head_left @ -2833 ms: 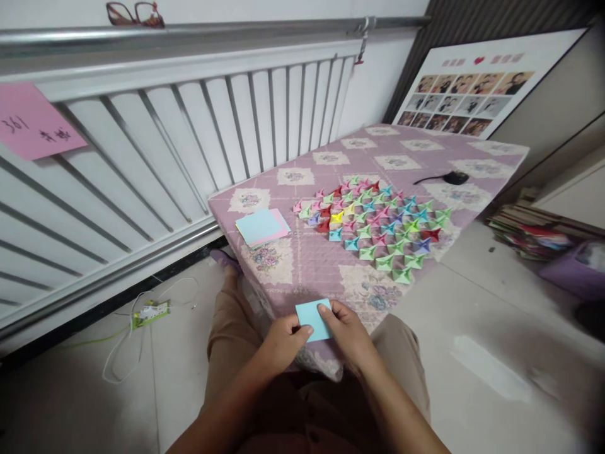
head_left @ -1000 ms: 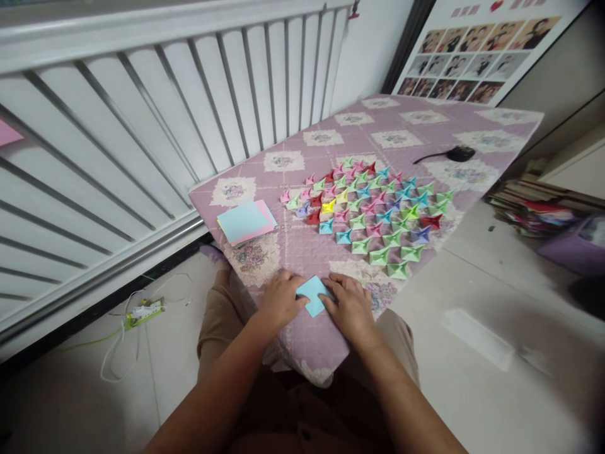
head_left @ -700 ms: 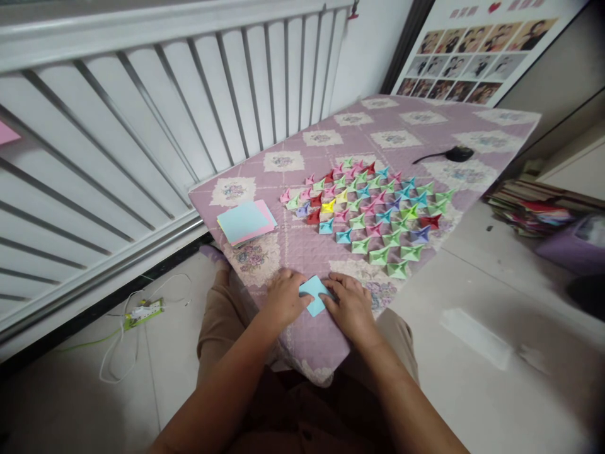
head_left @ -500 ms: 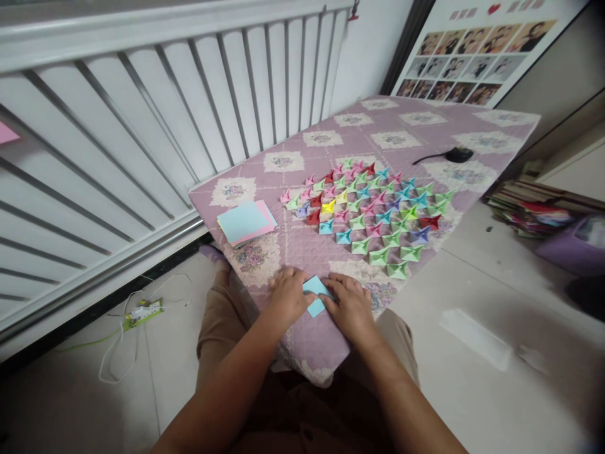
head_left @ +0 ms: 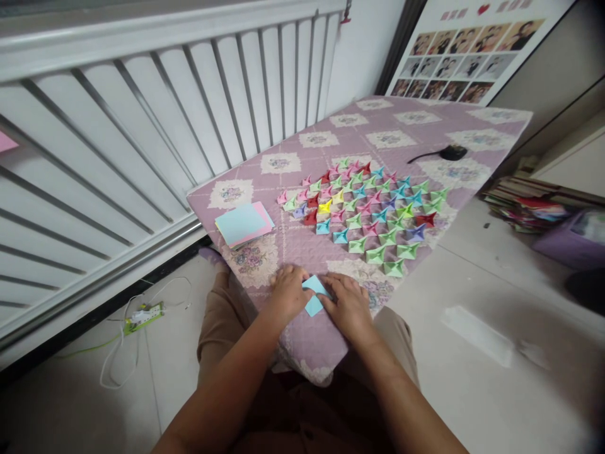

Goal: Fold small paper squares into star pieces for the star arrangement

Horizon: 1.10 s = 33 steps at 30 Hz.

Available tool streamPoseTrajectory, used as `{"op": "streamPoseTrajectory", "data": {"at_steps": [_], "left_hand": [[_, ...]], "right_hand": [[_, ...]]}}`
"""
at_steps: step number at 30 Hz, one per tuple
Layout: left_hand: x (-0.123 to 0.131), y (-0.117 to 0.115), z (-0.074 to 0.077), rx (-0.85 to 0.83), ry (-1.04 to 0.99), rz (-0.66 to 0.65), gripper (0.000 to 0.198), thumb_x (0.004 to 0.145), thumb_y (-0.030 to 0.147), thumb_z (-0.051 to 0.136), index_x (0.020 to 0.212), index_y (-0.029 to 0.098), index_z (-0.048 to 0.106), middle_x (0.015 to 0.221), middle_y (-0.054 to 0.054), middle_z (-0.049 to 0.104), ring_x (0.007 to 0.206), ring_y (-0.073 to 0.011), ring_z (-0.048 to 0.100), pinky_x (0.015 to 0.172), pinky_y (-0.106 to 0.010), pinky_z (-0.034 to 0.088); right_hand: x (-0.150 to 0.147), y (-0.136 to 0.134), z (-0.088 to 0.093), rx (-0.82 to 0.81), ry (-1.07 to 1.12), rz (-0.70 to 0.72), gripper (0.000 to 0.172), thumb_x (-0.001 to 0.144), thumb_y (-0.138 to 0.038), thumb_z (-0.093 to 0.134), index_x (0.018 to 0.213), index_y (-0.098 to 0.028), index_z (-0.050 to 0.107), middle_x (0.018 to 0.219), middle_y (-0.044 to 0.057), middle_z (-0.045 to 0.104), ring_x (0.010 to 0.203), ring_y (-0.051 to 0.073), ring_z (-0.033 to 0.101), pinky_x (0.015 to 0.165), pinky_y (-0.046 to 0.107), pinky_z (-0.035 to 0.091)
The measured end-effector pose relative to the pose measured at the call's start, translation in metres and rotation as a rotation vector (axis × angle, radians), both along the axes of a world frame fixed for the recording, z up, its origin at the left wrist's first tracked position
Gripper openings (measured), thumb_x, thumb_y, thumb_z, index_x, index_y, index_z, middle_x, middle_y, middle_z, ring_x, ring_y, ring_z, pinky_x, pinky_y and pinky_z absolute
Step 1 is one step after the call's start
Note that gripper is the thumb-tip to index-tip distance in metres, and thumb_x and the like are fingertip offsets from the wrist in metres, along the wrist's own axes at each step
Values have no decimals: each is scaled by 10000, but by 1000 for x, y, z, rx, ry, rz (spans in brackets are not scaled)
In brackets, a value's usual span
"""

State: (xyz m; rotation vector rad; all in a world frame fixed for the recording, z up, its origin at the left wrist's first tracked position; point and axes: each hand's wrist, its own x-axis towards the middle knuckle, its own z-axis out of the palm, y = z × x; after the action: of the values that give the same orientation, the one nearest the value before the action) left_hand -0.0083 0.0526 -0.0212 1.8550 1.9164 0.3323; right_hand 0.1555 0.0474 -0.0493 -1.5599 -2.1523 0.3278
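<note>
A small light-blue folded paper (head_left: 314,305) lies like a diamond on the cloth-covered table near its front corner. My left hand (head_left: 290,291) holds its left edge, fingers curled, thumb on the paper. On the opposite edge, my right hand (head_left: 348,300) presses with its thumb and bent fingers. Beyond the hands stand rows of small folded paper pieces (head_left: 377,255) in green, pink, blue, red, yellow and purple. A stack of flat paper sheets (head_left: 242,224), light blue on top with pink below, rests at the left of the table.
The floral tablecloth (head_left: 309,244) covers the table. A black object with a cable (head_left: 452,152) lies at its far right. A white radiator (head_left: 198,94) runs along the left. On the floor are a power strip (head_left: 144,316) and, at the right, a purple container (head_left: 562,241).
The camera view has shifted slightly. Both hands keep nearly the same hold on the light-blue paper, and the folded pieces have not moved on the table.
</note>
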Motion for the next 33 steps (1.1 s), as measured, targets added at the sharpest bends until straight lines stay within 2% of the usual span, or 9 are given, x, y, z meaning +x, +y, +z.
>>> {"op": "streamPoseTrajectory", "data": {"at_steps": [4,11,19,29,33], "left_hand": [[0,0,-3,36,-33,12,198,768,264,634,951,247,558,1061,-17,569,1075,-216,476,960,-404,289],[-2,-1,-13,126,-78,22,170,750,238,670,881,240,561,992,3,609,1041,-204,509,915,-379,298],[-1,-5,-15,185,-72,15,168,757,229,669,881,229,556,974,-2,620,1016,-199,517,889,-370,294],[-1,-6,-16,208,-69,17,193,760,230,671,916,236,558,976,2,626,1006,-196,529,882,-374,299],[-1,-7,-15,200,-62,6,195,768,236,663,935,240,563,983,4,623,1016,-196,527,888,-373,303]], "right_hand": [[0,0,0,15,9,2,373,827,-324,581,1190,-240,571,1200,64,600,1117,255,495,894,398,322],[1,0,-1,35,17,25,315,839,-313,578,1151,-283,599,1194,45,604,1121,249,498,883,397,315],[0,-4,1,67,38,32,255,826,-303,602,1078,-277,637,1155,33,623,1092,231,522,855,383,322],[3,-5,-5,104,75,53,226,835,-285,597,1056,-261,636,1145,35,634,1078,229,535,862,381,333],[1,-5,-5,105,73,38,277,821,-287,610,1095,-245,621,1142,42,633,1073,230,536,869,383,351]]}}
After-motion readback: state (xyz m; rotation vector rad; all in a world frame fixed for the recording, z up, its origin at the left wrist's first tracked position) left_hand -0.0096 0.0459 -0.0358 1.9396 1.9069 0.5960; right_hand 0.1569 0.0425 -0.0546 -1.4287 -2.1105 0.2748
